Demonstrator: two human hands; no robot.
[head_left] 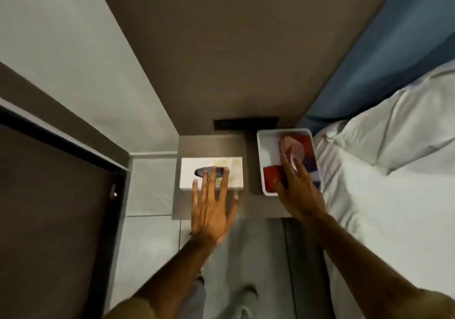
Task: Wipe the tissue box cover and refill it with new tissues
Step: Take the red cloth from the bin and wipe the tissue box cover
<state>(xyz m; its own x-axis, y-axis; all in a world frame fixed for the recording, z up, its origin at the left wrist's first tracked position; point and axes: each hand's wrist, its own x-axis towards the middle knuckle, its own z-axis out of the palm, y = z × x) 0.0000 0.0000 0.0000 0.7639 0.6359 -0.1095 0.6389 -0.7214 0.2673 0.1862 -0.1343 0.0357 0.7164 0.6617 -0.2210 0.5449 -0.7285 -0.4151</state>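
Note:
A white tissue box cover [190, 174] with a dark oval slot lies on the left part of a small brown bedside table [248, 205]. My left hand [211, 205] hovers over its near edge, fingers spread, holding nothing. To the right stands a white tray [264, 156] with red, pink and dark purple items, perhaps cloths or tissue packs. My right hand [295, 185] reaches into the tray, fingers extended over these items. Whether the fingers grip anything is unclear.
A bed with white sheets and a pillow [398, 131] lies close on the right against a blue headboard [384, 55]. A dark switch panel [246, 123] sits on the wall behind the table. A dark door frame [103, 171] stands left. Pale floor tiles show below.

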